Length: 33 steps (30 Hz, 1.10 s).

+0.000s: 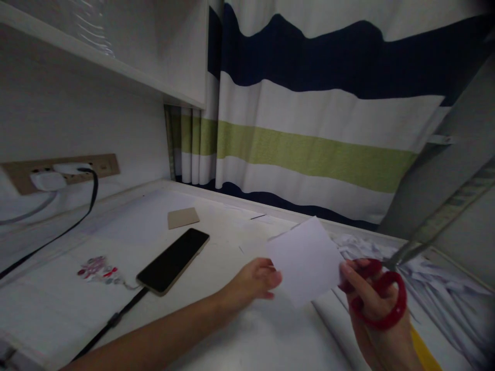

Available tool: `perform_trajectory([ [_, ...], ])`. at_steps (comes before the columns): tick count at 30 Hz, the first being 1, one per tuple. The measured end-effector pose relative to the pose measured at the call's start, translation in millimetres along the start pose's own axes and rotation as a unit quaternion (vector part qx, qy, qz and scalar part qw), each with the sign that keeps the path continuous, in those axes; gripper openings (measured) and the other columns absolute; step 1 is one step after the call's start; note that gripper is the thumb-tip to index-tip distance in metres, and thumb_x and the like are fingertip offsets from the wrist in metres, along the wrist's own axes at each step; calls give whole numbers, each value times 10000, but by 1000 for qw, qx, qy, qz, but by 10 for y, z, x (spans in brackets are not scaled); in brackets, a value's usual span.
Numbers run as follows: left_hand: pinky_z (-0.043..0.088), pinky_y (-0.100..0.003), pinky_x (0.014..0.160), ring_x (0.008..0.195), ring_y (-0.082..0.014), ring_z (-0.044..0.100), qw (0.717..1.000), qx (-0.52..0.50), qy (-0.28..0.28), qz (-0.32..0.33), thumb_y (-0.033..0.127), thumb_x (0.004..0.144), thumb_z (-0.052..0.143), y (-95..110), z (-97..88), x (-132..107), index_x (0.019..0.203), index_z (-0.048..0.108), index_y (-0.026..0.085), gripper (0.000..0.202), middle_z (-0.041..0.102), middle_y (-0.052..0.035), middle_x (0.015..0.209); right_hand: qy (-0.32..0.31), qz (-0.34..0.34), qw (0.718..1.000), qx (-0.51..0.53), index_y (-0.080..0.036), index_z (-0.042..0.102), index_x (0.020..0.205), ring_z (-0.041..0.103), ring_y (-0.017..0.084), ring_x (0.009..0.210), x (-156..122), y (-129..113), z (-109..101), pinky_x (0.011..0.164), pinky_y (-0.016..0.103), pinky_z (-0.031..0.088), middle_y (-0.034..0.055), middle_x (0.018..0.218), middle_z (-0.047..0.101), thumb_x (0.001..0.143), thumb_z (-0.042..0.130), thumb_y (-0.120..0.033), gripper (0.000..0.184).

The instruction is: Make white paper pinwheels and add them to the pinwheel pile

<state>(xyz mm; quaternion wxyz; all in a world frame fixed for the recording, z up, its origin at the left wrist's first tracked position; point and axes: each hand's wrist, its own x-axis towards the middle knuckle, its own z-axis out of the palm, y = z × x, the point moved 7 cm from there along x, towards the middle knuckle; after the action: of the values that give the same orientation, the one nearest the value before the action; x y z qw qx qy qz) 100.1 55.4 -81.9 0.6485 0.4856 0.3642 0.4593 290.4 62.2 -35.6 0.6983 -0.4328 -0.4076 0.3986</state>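
1. Left hand (pixel 253 281) is out to the right of the smartphone (pixel 173 268), thumb and fingertips pinched on the left edge of a white paper sheet (pixel 305 260).
2. The paper sheet is off the desk, tilted, further right of the smartphone. It sticks out past the pinching fingers towards the other hand, and the side facing us is plain white.
3. Right hand (pixel 371 304) is far right of the smartphone, fingers curled through the red handles of the scissors (pixel 391 277) in a firm closed hold. The thumb tip sits just at the sheet's right edge.
4. The scissor blades point up and away, further right of the smartphone. They are blurred, so I cannot tell whether they are parted.
5. The smartphone lies flat on the desk, screen dark, with a black cable (pixel 112 322) running from its near end.
6. A brown card (pixel 183 218) lies just behind the smartphone, and a small red-and-white charm (pixel 96 269) lies to its left.
7. The socket strip (pixel 58 172) on the wall is behind and left of the smartphone; its markings are too small to read.
8. White paper scraps (pixel 425 278) are piled far right of the smartphone, and a striped curtain (pixel 309 154) hangs behind.
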Motion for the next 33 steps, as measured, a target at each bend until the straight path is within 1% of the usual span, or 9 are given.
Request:
perform_trajectory([
  [4, 440, -303, 702, 847, -220, 572, 992, -97, -77, -33, 508, 548, 671, -258, 309, -58, 981, 578, 126, 585, 609, -122, 915, -20, 55, 998, -14, -201, 534, 783, 511, 110, 573, -35, 237, 7, 478, 212, 408, -25, 702, 550, 553, 721, -240, 299],
  [7, 452, -276, 682, 834, -202, 580, 979, -185, -69, -42, 431, 621, 657, -280, 338, -53, 1019, 574, 115, 515, 600, -140, 963, -49, 83, 995, -38, -197, 545, 759, 519, 127, 509, -76, 372, 23, 454, 245, 423, -23, 621, 561, 503, 740, -280, 332],
  [12, 486, -236, 574, 802, -182, 583, 968, -248, -3, -43, 354, 647, 663, -292, 121, -10, 1001, 556, 155, 421, 584, -110, 993, -33, 25, 994, -104, -201, 551, 770, 520, 140, 524, -122, 345, -6, 476, 257, 395, -16, 632, 576, 529, 725, -311, 317],
  [15, 470, -173, 477, 723, -149, 585, 967, -247, 18, -49, 316, 613, 696, -308, 30, -28, 966, 568, 157, 408, 591, -88, 954, -51, 28, 989, -137, -203, 546, 752, 496, 144, 479, -170, 360, 46, 459, 270, 369, -21, 593, 563, 530, 712, -349, 312],
  [19, 448, -147, 396, 656, -145, 590, 972, -223, 10, -79, 254, 658, 662, -303, 5, -64, 953, 581, 124, 332, 617, -90, 837, -80, 83, 982, -151, -220, 548, 787, 527, 173, 580, -300, 415, 128, 509, 268, 396, -11, 653, 582, 520, 711, -383, 353],
  [22, 448, -164, 375, 649, -171, 608, 985, -152, 5, -85, 264, 714, 603, -264, -41, -52, 977, 567, 90, 317, 632, -120, 813, -138, 122, 976, -118, -217, 564, 817, 491, 163, 583, -363, 453, 217, 513, 260, 386, -3, 645, 560, 613, 637, -448, 317],
  [27, 474, -168, 421, 742, -191, 627, 985, -118, 94, -82, 310, 742, 576, -165, -297, -20, 997, 534, 122, 320, 624, -121, 913, -263, 200, 940, 87, -198, 586, 750, 428, 144, 520, -400, 456, 429, 510, 266, 372, 1, 558, 473, 731, 399, -582, 428],
  [31, 527, -178, 535, 791, -167, 628, 971, -166, 154, -72, 251, 734, 601, -32, -466, -60, 979, 537, 188, 261, 621, -55, 970, -331, 301, 886, 122, -183, 620, 705, 476, 157, 505, -605, 564, 455, 453, 278, 393, 44, 596, 537, 699, 447, -594, 446],
  [33, 537, -186, 587, 807, -164, 628, 964, -186, 176, -70, 219, 739, 597, 10, -524, -83, 972, 538, 194, 242, 626, -37, 976, -310, 332, 883, 114, -196, 636, 713, 544, 185, 550, -715, 668, 355, 448, 290, 416, 69, 653, 604, 694, 513, -545, 371],
])
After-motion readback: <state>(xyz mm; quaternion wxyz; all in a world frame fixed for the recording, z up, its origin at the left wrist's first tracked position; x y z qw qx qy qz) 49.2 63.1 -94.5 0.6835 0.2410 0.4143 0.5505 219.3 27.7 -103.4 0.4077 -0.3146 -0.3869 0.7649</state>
